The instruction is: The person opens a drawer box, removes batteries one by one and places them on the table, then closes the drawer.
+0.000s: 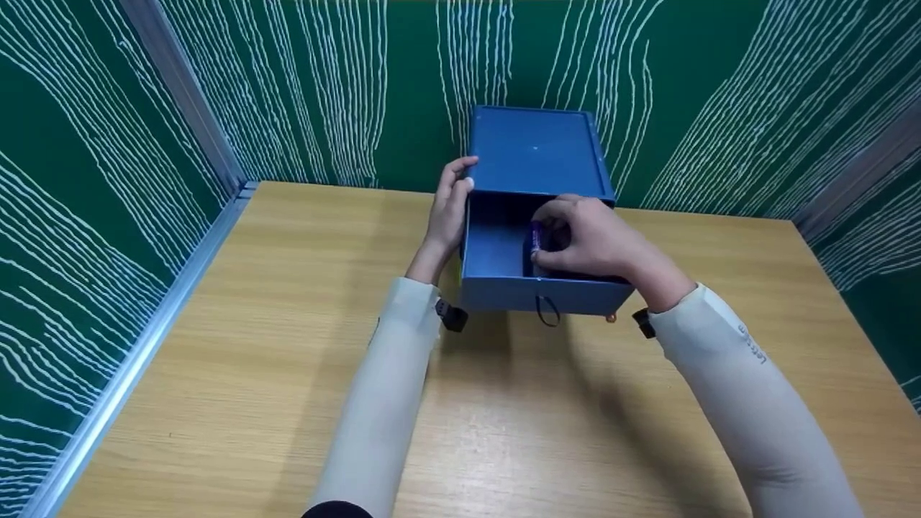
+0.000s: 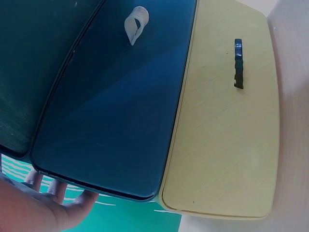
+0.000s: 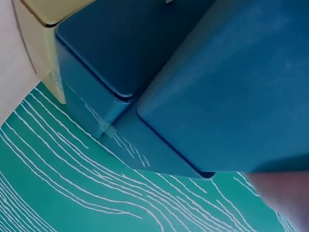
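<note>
A blue drawer unit (image 1: 536, 151) stands at the back of the table with its top drawer (image 1: 547, 295) pulled out toward me. My right hand (image 1: 593, 234) reaches into that drawer. Its thumb and fingers pinch a small purple cylinder (image 1: 536, 237), partly covered by the hand. My left hand (image 1: 450, 205) lies against the unit's left side, fingertips at the upper edge. In the left wrist view, its extended fingers (image 2: 79, 205) touch the unit's side. The right wrist view shows only a blurred part of the right hand (image 3: 285, 193) behind the drawer.
Under the open drawer are a closed blue drawer (image 2: 116, 111) with a pale loop and a yellow drawer (image 2: 222, 135) with a dark loop. A black loop (image 1: 548, 311) hangs from the top drawer's front. A green wall (image 1: 410, 93) with white lines stands behind the wooden table (image 1: 324, 360).
</note>
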{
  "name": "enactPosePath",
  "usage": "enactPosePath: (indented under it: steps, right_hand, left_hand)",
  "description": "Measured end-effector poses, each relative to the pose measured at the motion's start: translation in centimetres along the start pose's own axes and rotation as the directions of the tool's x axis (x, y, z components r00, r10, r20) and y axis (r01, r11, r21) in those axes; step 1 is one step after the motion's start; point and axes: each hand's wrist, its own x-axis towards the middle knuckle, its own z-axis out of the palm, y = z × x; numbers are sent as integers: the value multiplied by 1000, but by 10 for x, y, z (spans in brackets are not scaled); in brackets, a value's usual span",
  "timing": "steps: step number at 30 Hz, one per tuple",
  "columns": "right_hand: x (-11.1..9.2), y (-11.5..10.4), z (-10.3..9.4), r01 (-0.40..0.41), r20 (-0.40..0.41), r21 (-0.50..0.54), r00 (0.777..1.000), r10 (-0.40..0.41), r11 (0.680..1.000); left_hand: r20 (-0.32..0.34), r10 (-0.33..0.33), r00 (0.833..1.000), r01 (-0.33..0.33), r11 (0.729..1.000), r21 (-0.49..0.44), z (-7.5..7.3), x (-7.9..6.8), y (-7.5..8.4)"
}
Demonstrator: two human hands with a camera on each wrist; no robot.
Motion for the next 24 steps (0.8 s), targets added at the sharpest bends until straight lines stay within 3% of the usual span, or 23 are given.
enactPosePath:
  steps: [11,24]
  right_hand:
    - [-7,-1,-12,44,-61,22,997,-42,999]
    - [-18,4,-33,-5,-128,16,992,7,1000]
  left_hand:
    - [-6,-1,1000,1,1000,-5,0,0,0]
    - [-9,29,1000,-29,1000,-2,2,1,1]
